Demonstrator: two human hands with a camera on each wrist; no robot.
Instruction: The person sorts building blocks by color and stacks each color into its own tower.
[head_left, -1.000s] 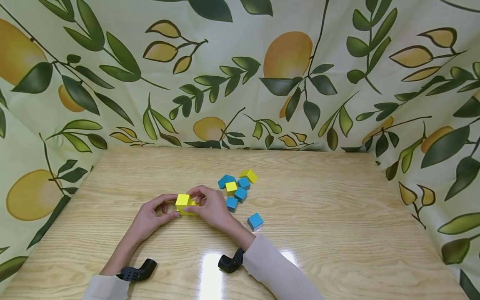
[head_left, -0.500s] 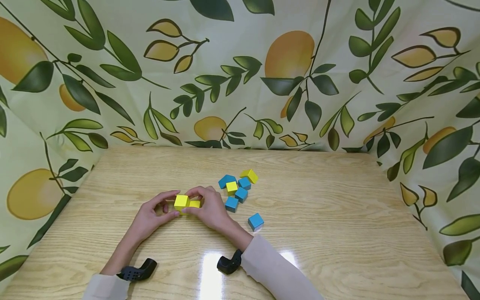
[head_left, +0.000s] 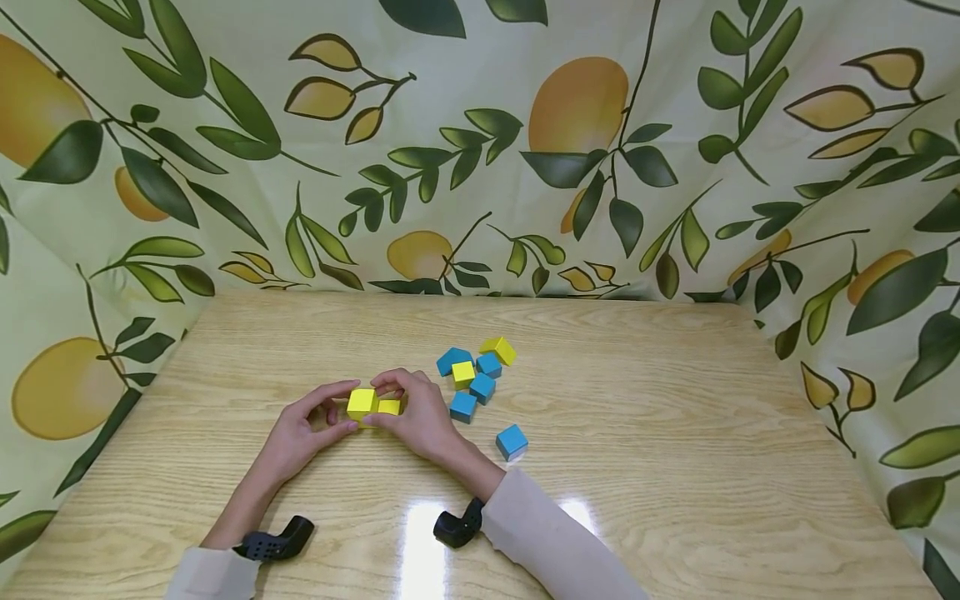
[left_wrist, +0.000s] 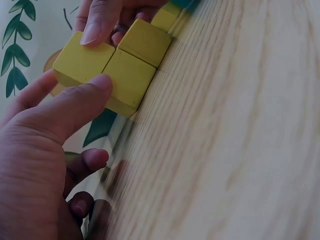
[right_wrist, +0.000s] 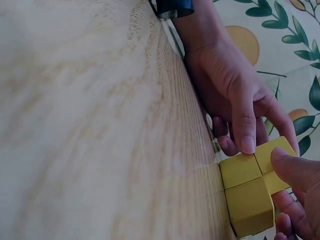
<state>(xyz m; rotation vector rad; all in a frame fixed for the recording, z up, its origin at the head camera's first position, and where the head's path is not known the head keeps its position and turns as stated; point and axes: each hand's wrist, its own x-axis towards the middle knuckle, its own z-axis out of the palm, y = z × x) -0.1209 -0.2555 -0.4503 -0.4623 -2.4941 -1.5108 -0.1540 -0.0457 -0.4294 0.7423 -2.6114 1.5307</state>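
Note:
Three yellow cubes are together on the wooden table. Two lie side by side, and the upper cube (head_left: 363, 402) sits on the left one. My left hand (head_left: 296, 437) pinches the lower left cube (left_wrist: 131, 80) between thumb and index finger. From the other side, my right hand (head_left: 423, 421) pinches the upper cube, its thumb on the near face. The lower right cube (right_wrist: 250, 207) touches its neighbour, with nothing on top. In the left wrist view, the cubes' far faces and part of the right fingers are hidden.
Right of the hands lie several blue cubes, one nearer blue cube (head_left: 512, 442), a blue angular block (head_left: 453, 362), another yellow cube (head_left: 462, 375) and a yellow angular block (head_left: 498, 351). A patterned cloth (head_left: 465, 183) hangs behind the table (head_left: 660, 433).
The upper yellow cube and my right hand have shifted slightly left, and more of the lower right cube's top shows. My left hand stays nearly still.

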